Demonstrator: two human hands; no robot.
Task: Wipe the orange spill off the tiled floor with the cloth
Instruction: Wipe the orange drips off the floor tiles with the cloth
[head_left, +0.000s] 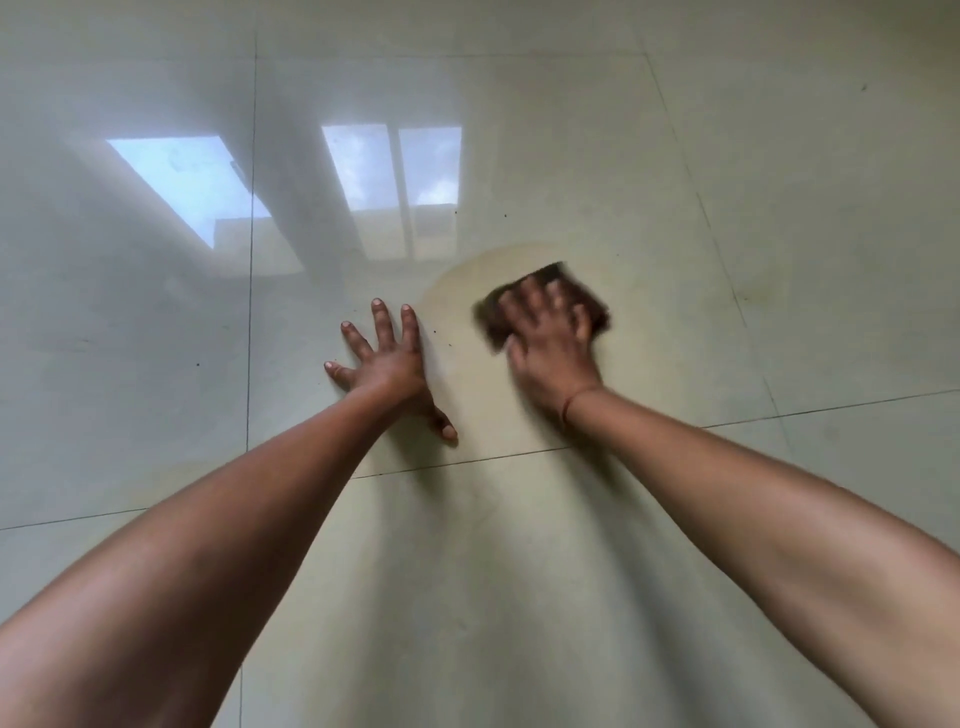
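A faint orange-yellow spill (467, 275) smears the glossy pale tiled floor (779, 208) ahead of me. My right hand (550, 338) presses flat on a dark brown cloth (550, 278) lying over the spill's right part; hand and cloth are motion-blurred. Most of the cloth is hidden under the fingers. My left hand (387, 358) rests palm-down on the tile just left of the spill, fingers spread, holding nothing.
Dark grout lines (252, 260) cross the floor to the left, right and near my wrists. Bright window reflections (192, 182) shine on the tiles at the upper left. Small dark specks (449, 344) dot the floor around the spill.
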